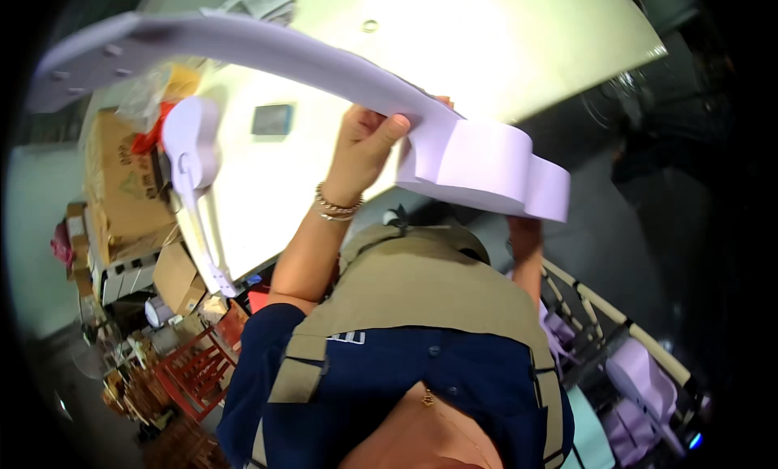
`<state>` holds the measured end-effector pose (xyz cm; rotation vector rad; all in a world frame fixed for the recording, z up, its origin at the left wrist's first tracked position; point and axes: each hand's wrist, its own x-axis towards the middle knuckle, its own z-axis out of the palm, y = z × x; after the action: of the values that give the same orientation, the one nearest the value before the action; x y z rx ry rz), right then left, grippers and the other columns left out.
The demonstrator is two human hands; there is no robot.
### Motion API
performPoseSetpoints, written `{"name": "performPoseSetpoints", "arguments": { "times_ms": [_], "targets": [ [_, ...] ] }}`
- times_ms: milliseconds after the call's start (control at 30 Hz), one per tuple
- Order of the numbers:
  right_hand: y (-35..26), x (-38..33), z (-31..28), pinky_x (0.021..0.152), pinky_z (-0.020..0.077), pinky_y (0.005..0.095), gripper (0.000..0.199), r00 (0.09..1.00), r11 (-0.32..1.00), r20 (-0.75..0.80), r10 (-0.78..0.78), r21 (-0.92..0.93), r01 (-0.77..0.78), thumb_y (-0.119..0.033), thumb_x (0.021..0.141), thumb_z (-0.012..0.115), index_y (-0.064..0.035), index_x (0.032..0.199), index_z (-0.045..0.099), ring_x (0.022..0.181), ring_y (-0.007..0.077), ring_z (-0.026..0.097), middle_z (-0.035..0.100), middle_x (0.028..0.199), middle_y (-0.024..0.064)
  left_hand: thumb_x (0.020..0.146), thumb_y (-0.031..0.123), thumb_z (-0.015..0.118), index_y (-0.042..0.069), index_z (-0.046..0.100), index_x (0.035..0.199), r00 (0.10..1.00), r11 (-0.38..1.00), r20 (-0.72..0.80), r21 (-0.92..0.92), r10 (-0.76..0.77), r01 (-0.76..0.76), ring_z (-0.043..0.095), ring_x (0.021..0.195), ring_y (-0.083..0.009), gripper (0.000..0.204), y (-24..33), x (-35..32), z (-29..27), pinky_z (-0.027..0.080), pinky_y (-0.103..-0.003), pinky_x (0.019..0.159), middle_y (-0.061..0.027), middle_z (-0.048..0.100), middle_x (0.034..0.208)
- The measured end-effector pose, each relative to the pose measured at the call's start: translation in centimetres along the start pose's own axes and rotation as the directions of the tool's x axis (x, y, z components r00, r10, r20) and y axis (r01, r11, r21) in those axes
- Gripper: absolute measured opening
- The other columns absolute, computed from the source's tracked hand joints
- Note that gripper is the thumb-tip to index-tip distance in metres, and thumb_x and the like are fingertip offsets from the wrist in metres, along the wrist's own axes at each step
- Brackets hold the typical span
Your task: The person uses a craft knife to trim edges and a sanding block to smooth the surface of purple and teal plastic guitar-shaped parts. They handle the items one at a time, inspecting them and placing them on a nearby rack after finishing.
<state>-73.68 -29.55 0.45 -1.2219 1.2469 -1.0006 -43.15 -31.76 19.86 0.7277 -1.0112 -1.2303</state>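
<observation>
A long pale-lilac guitar-shaped cutout point(308, 64) arcs across the upper frame, its neck at the upper left and its rounded body at centre right. Beneath it a white table point(486, 48) fills the upper middle. A second guitar-shaped piece point(194, 161) lies along the table's left edge, beside cardboard boxes point(121, 185) at left. The left hand point(365, 145) grasps the cutout near its waist, thumb on top. The right hand is hidden behind the body, so its grip cannot be told. A beaded bracelet point(336, 206) circles the left wrist.
</observation>
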Motion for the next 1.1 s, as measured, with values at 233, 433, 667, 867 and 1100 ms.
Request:
{"name": "performPoseSetpoints", "arguments": {
  "times_ms": [233, 433, 667, 867, 1100],
  "targets": [
    [-2.8, 0.6, -3.3, 0.087, 0.0386, 0.0309, 0.04, 0.986, 0.989, -0.075, -0.149, -0.01, 0.149, -0.004, 0.072, 0.059, 0.0026, 0.111, 0.055, 0.097, 0.0175, 0.053, 0.058, 0.104, 0.0069, 0.084, 0.042, 0.062, 0.01, 0.053, 0.116, 0.996, 0.982, -0.082, -0.185, 0.022, -0.037, 0.053, 0.115, -0.0327, 0.046, -2.4, -1.9, -2.9, 0.042, -0.045, 0.098, -0.0188, 0.06, 0.114],
    [-2.6, 2.4, -4.2, 0.097, 0.0363, 0.038, 0.057, 0.99, 0.875, 0.108, -0.09, 0.483, 0.027, -0.039, 0.089, 0.05, 0.0036, 0.126, 0.043, 0.115, 0.0228, 0.046, 0.049, 0.123, 0.0115, 0.091, 0.049, 0.044, 0.019, 0.023, 0.143, 0.973, 0.986, -0.231, -0.154, 0.024, -0.061, 0.051, 0.118, -0.0302, 0.064, -2.2, -3.5, -2.4, 0.044, -0.043, 0.097, -0.0172, 0.05, 0.13],
    [-9.0, 3.7, -1.0, 0.101, 0.0361, 0.0383, 0.062, 0.948, 0.729, 0.296, 0.118, 0.622, -0.285, -0.048, 0.097, 0.021, -0.004, 0.138, 0.032, 0.122, 0.026, 0.043, 0.042, 0.136, 0.0114, 0.096, 0.052, 0.021, 0.016, 0.005, 0.147, 0.918, 1.0, -0.398, -0.006, 0.008, -0.011, 0.058, 0.106, -0.0182, 0.064, -0.2, -5.4, -1.2, 0.05, -0.033, 0.088, -0.012, 0.046, 0.135],
    [-8.4, 4.7, -1.0, 0.098, 0.0388, 0.0383, 0.058, 0.904, 0.74, 0.419, 0.087, 0.58, -0.341, -0.044, 0.097, 0.021, -0.0028, 0.136, 0.036, 0.118, 0.0265, 0.047, 0.047, 0.131, 0.012, 0.093, 0.057, 0.022, 0.015, 0.002, 0.147, 0.92, 0.996, -0.393, 0.078, 0.002, 0.031, 0.056, 0.109, -0.0215, 0.071, 0.5, -6.2, -1.0, 0.048, -0.037, 0.091, -0.0144, 0.047, 0.133],
    [-6.9, 5.6, -0.8, 0.095, 0.0417, 0.0383, 0.054, 0.652, 0.485, 0.661, 0.371, 0.461, -0.743, -0.042, 0.097, 0.029, -0.0035, 0.133, 0.04, 0.113, 0.0257, 0.05, 0.05, 0.128, 0.0114, 0.093, 0.048, 0.045, 0.01, 0.028, 0.139, 0.909, 0.959, -0.327, 0.198, 0.26, -0.203, 0.054, 0.111, -0.0209, 0.062, 0.5, -5.9, -3.7, 0.043, -0.038, 0.095, -0.0096, 0.058, 0.106]
  ]
}}
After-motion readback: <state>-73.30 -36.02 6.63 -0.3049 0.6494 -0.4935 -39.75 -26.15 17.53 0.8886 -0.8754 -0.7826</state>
